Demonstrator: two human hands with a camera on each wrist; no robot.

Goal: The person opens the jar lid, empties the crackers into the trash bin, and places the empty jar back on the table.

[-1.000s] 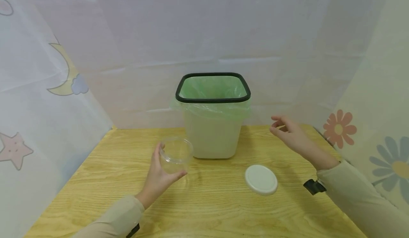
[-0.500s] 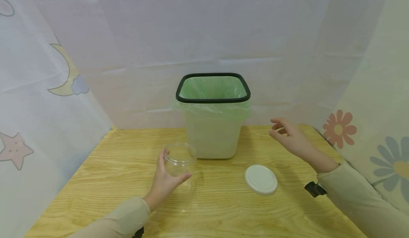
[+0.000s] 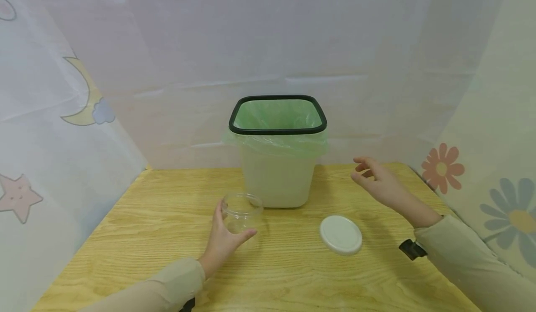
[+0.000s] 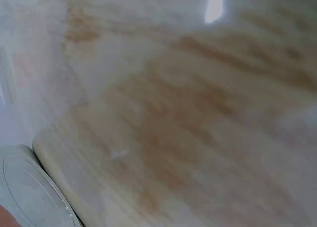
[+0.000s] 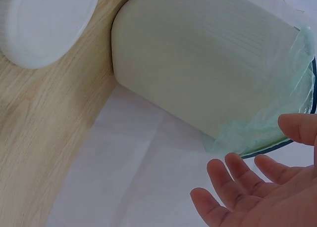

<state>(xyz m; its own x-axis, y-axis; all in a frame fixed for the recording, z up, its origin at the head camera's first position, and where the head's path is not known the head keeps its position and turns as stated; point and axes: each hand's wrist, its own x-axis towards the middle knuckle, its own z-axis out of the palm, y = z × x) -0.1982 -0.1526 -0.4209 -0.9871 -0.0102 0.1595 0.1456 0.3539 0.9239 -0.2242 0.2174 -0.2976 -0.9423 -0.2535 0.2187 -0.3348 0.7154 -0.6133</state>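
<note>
A clear round plastic jar [image 3: 244,216], without a lid on it, stands upright in front of the bin at its left. My left hand [image 3: 223,243] holds it from the side, thumb at the front and fingers behind. Part of the jar [image 4: 37,192] shows at the lower left corner of the left wrist view. The white round lid [image 3: 341,234] lies flat on the table, right of the jar. Above the table's right side hovers my right hand [image 3: 382,185], its fingers loosely bent and holding nothing. The right wrist view shows that hand [image 5: 262,192] with its fingers apart.
A pale trash bin [image 3: 277,174] with a black rim and a green liner bag [image 3: 278,111] stands at the back middle of the wooden table [image 3: 167,209]. Printed sheets [image 3: 268,37] enclose the table at the back and both sides.
My left hand has moved right and slightly toward me, carrying the jar lower toward the table. The right hand has dropped a little; the lid and bin stay put.
</note>
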